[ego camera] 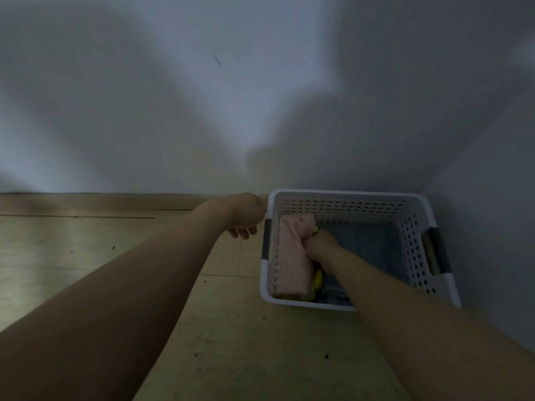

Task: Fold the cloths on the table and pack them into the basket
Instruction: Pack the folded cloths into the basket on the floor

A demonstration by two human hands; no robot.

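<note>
A white perforated basket (341, 204) stands at the back right of the wooden table (231, 328), against the wall. A folded pink cloth (289, 256) lies along its left side, over a yellow cloth (318, 280). A grey cloth (373, 250) covers the basket's floor to the right. My right hand (321, 244) is inside the basket, fingers closed on the pink cloth's right edge. My left hand (246, 217) is just left of the basket, curled at its left rim by the dark handle; whether it grips the rim I cannot tell.
A pale wall (202, 96) rises right behind the table and wraps around at the right, close to the basket's right handle (434, 250). The table surface shows small dark specks and seams.
</note>
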